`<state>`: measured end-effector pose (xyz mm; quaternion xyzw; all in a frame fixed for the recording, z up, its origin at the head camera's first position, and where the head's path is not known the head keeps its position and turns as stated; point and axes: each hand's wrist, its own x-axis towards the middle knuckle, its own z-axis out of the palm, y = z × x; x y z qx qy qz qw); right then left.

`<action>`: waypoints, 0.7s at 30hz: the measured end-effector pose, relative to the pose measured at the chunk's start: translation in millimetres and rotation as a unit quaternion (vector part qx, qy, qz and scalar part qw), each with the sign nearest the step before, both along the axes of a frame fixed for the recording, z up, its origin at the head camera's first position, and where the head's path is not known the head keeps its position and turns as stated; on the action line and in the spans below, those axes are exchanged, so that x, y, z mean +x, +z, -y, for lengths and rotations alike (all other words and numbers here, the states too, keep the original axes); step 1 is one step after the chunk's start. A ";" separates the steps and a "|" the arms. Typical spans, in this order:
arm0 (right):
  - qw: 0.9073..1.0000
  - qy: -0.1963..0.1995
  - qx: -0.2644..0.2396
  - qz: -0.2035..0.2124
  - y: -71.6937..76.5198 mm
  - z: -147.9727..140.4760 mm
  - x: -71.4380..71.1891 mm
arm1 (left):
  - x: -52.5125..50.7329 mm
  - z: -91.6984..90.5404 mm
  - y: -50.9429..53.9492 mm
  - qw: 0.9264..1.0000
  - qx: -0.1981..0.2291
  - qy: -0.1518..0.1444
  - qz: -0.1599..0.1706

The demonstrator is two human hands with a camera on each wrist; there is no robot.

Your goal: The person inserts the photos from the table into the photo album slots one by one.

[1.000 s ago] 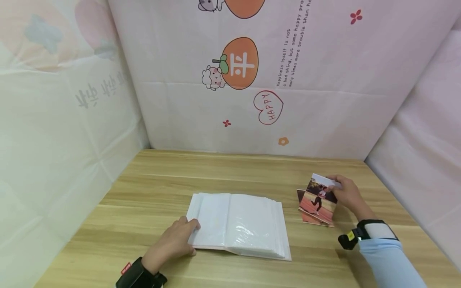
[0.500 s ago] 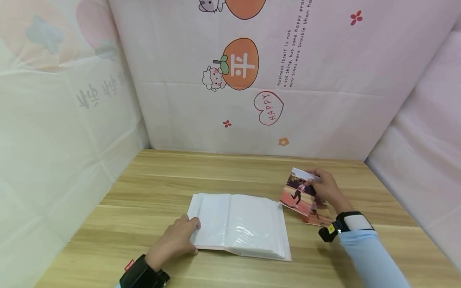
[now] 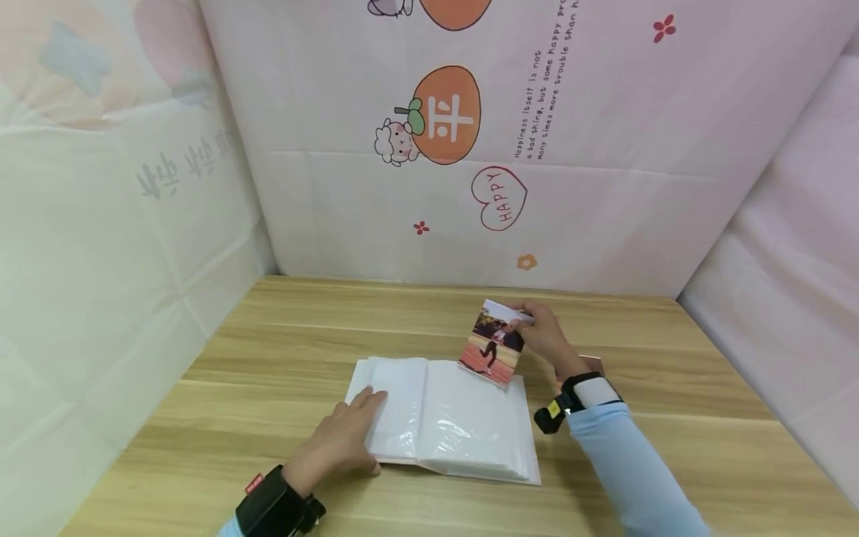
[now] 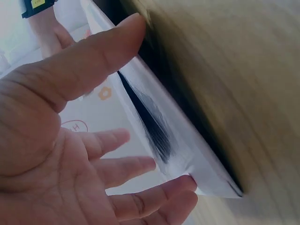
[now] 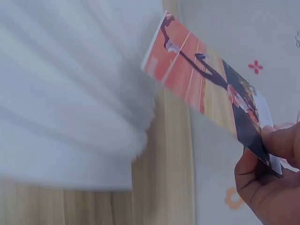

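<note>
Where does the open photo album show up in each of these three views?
Head: album, lower centre, lying open.
Left wrist: album, nearly edge-on, running diagonally from the top edge to the lower right.
Right wrist: album, blurred white, filling most of the left half.
Shared landmark: the orange flower print.

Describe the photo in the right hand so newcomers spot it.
On the wooden table lies an open white album. Near its right page's far edge, the right hand pinches the photo: a runner on red track. It's held up; the other photo is mostly behind the wrist.
</note>
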<state>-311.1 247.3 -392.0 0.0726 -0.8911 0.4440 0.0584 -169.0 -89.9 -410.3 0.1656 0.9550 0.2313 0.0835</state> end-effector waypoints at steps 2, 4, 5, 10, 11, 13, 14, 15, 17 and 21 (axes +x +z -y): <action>1.000 0.002 -0.009 0.001 -0.5 11.2 -2.2 | -1.3 -0.9 -0.1 1.000 -0.001 -0.007 0.002; 1.000 0.002 -0.018 0.002 -0.6 20.6 -3.8 | -2.9 -1.6 -0.5 1.000 -0.005 -0.012 0.004; 1.000 0.001 -0.019 0.003 -0.6 24.4 -4.5 | -3.9 -2.0 -0.8 1.000 -0.008 -0.014 0.006; 1.000 -0.001 -0.021 0.011 0.6 37.6 -7.3 | -7.5 -4.1 -1.7 0.999 -0.028 -0.017 0.016; 1.000 -0.003 -0.022 0.015 0.8 39.6 -7.8 | -7.8 -4.4 -1.6 0.999 -0.031 -0.017 0.017; 0.999 -0.005 -0.028 0.023 1.8 43.2 -8.2 | -8.3 -4.6 -1.4 0.999 -0.035 -0.017 0.018; 0.999 -0.008 -0.033 0.026 2.0 45.0 -8.7 | -8.3 -4.6 -1.0 0.999 -0.036 -0.016 0.018; 0.999 -0.009 -0.040 0.029 1.8 46.8 -9.5 | -8.1 -4.6 -0.5 0.999 -0.036 -0.016 0.018; 0.998 -0.010 -0.052 0.030 1.8 50.5 -10.3 | -7.8 -4.3 0.2 0.999 -0.037 -0.017 0.016; 0.997 -0.017 -0.073 0.011 2.7 58.9 -13.0 | -6.5 -3.4 1.5 0.999 -0.038 -0.017 0.012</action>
